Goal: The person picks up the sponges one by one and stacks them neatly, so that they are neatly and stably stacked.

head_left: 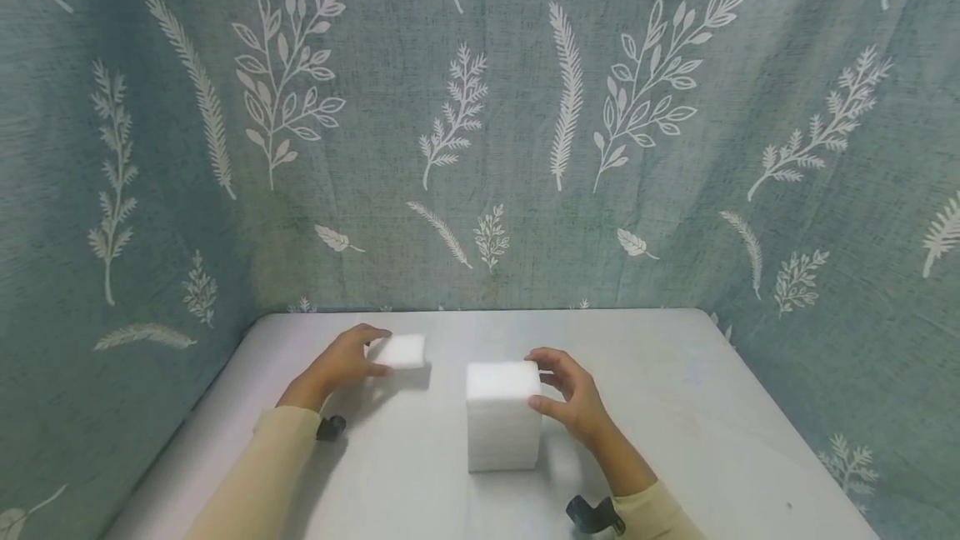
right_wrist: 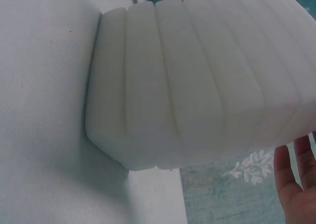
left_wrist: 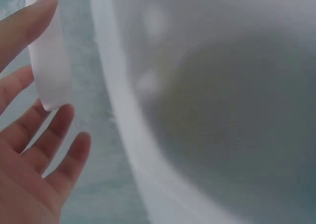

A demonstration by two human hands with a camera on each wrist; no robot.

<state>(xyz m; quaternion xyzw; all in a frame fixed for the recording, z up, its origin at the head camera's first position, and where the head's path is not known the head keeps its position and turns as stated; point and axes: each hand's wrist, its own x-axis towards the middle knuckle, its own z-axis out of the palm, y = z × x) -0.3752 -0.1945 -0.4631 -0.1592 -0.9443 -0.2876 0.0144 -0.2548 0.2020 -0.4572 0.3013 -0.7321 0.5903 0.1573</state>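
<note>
A white sponge block (head_left: 405,352) is pinched between the thumb and fingers of my left hand (head_left: 347,365), above the left part of the table. In the left wrist view, the thumb presses one face of that sponge (left_wrist: 52,70), and fingertips touch its other side and lower end. A stack of similar white sponges (head_left: 502,432) stands upright near the table's middle. My right hand (head_left: 573,397) curves round the right side of the top sponge (head_left: 501,380), thumb at the front and fingers at the back. In the right wrist view, its fingers (right_wrist: 284,172) partly show beside the stack.
The white table (head_left: 675,440) has its far edge against a green curtain (head_left: 510,148) with white leaf prints, which also hangs at both sides. Dark wrist-camera mounts (head_left: 592,515) sit at the sleeve cuffs.
</note>
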